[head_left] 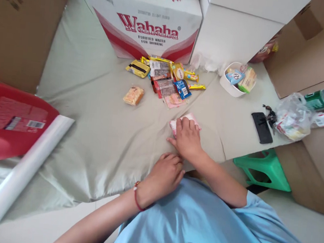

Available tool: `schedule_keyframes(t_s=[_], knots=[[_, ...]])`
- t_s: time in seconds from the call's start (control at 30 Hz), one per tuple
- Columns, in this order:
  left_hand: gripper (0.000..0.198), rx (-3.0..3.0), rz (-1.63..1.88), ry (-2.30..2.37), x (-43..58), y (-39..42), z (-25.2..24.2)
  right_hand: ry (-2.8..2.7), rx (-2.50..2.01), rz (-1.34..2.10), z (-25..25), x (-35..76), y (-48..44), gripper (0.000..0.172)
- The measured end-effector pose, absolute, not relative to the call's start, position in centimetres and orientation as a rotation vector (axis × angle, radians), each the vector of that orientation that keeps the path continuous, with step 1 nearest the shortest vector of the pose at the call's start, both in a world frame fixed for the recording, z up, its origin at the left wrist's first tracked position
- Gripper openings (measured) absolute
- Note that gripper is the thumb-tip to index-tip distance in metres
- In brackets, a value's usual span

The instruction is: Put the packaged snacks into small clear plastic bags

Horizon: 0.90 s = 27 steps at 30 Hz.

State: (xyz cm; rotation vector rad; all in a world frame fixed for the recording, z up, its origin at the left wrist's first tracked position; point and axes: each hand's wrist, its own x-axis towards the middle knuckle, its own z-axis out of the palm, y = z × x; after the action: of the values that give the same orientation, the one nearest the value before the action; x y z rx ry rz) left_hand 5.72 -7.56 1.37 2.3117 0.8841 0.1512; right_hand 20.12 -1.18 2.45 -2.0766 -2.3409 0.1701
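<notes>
A small pink-and-white packet (195,119) lies on the cloth-covered table, partly hidden beneath my right hand (187,138). The fingers of that hand bend over the packet, with the thumb out to the left side. My left hand (165,173), with a red cord bracelet at the wrist, rests at the table's front edge just below the right one. Its fingers are curled in and nothing shows in them. Ahead lies a pile of snack packets, among them a blue packet (183,89) and a yellow packet (138,68). A wrapped bread piece (134,95) sits apart, left of the pile.
A Wahaha water carton (153,30) stands behind the pile. At the right are a white tub (230,86) with snacks, a black phone (261,127), a plastic bag (294,118) and bottles. A green stool (271,169) stands lower right. A red container (14,120) and a white roll (23,177) are left.
</notes>
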Motion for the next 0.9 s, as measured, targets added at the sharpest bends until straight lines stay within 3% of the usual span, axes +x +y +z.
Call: schedule_keyframes(t_s=[0.07,0.23,0.4,0.57,0.67,0.77,0.9], knots=[[0.026,2.201,0.174,0.942,4.2,-6.9,1.8,-2.287,-2.068,0.153,1.5,20.2,-1.8,0.07],[0.031,1.999,0.549,1.15,1.4,-4.3,2.6,-2.208,-2.025,0.18,1.2,21.2,-2.4,0.044],[0.034,1.724,0.828,1.312,1.5,-1.9,3.0,-2.015,-1.856,0.361,4.1,25.1,-1.7,0.043],[0.075,1.547,0.845,1.091,4.7,-0.2,2.2,-1.675,-1.484,1.066,6.1,29.2,-2.0,0.041],[0.063,1.427,0.661,0.86,7.1,0.5,1.8,-1.457,-1.37,1.294,5.6,29.4,-2.9,0.046],[0.051,1.434,0.616,0.827,9.0,1.0,1.3,-1.367,-1.387,1.234,4.6,29.3,-3.6,0.048],[0.051,1.439,0.701,0.816,10.5,2.4,-0.6,-1.326,-1.489,1.107,5.2,32.4,-1.9,0.045]])
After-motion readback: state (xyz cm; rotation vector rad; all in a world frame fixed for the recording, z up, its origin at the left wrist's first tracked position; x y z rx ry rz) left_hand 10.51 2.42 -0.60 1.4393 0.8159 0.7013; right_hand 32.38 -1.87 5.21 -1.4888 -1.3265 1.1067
